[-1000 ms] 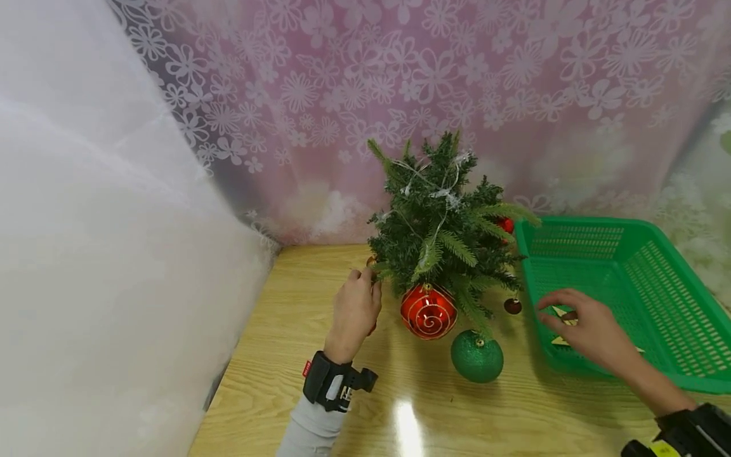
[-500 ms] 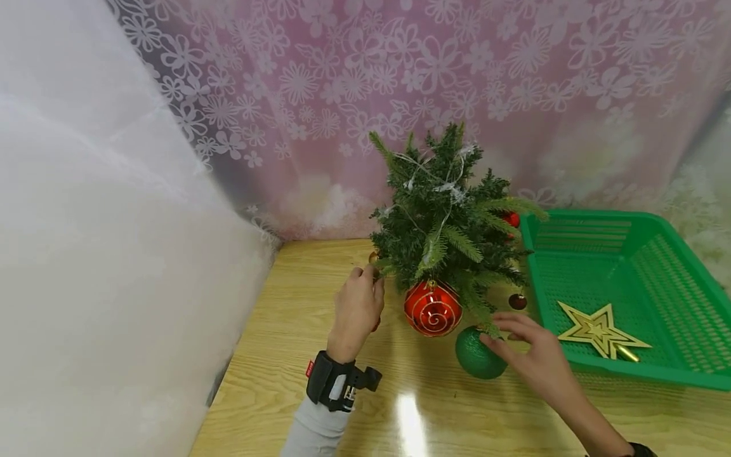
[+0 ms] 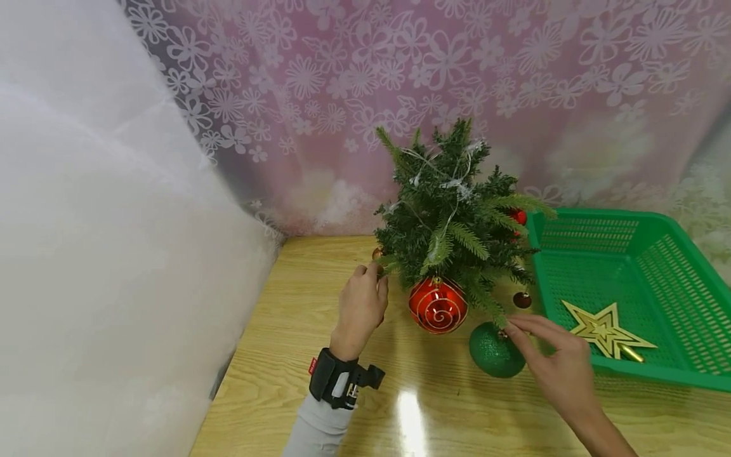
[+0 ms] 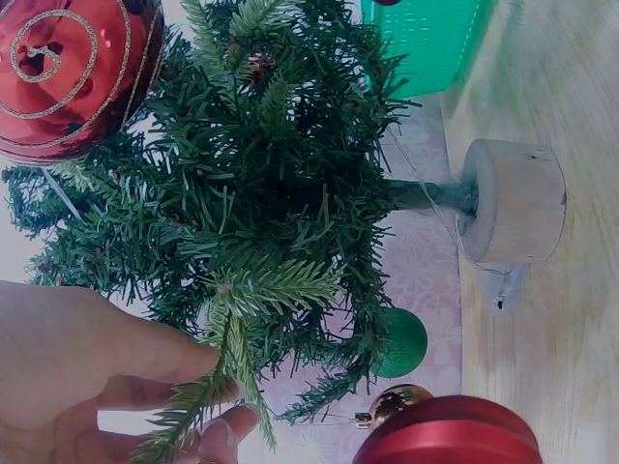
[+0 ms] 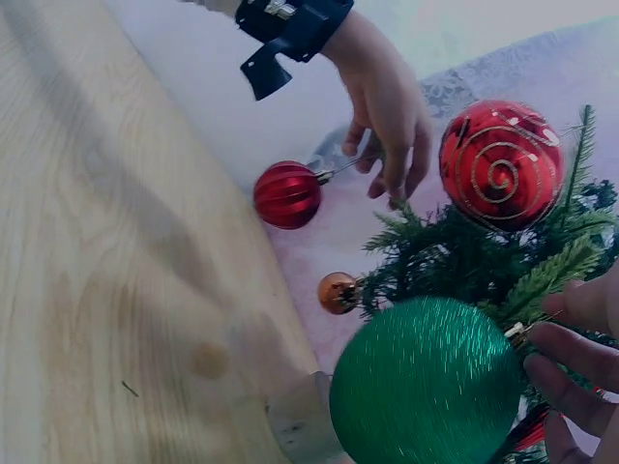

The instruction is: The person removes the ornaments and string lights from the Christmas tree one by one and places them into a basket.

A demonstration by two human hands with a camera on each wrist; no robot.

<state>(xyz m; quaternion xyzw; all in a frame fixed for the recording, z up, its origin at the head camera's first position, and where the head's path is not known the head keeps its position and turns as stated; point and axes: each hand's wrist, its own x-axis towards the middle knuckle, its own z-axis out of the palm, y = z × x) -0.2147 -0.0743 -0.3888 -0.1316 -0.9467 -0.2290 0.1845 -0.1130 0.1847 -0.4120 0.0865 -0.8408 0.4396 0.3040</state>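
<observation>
A small artificial Christmas tree (image 3: 445, 216) stands on the wooden table. At its left side my left hand (image 3: 358, 311) pinches a branch tip (image 4: 232, 353) between thumb and fingers. A ribbed red ball ornament (image 5: 287, 195) hangs by its string below those fingers in the right wrist view. With thumb and fingertips, my right hand (image 3: 562, 365) pinches at the cap of the glittery green ball ornament (image 3: 497, 350), where a branch end meets it. Between the hands hangs a shiny red ball (image 3: 438, 306) with a gold spiral.
A green plastic basket (image 3: 605, 214) sits right of the tree, holding a gold star tree topper (image 3: 599, 330). Small copper (image 5: 337, 293) and dark red balls (image 3: 522, 300) hang low on the tree. Its round pale base (image 4: 517, 203) rests on the table. A floral curtain (image 3: 320, 127) hangs behind.
My right hand has left the basket, uncovering the star, and come leftward to the green ball's cap. The green ball has shifted slightly right. My left hand keeps its hold on the branch.
</observation>
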